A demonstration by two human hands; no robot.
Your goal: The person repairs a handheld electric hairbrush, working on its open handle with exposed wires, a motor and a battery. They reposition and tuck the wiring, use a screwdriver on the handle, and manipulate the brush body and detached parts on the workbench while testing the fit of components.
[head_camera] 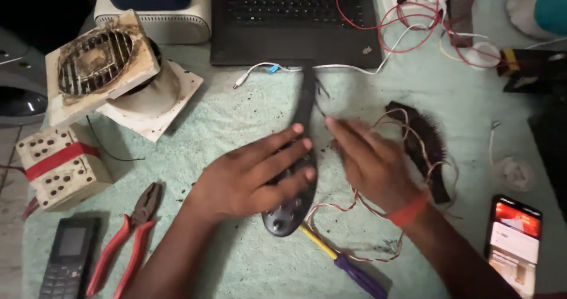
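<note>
On the counter (248,116) covered with pale green cloth, the left hand (248,178) holds one long black plastic remote (298,175) with closed fingers (283,157), while the right hand (372,163), fingers loosely spread, rests beside one tangle of thin wires (360,210) and one red-handled pliers (127,237).
</note>
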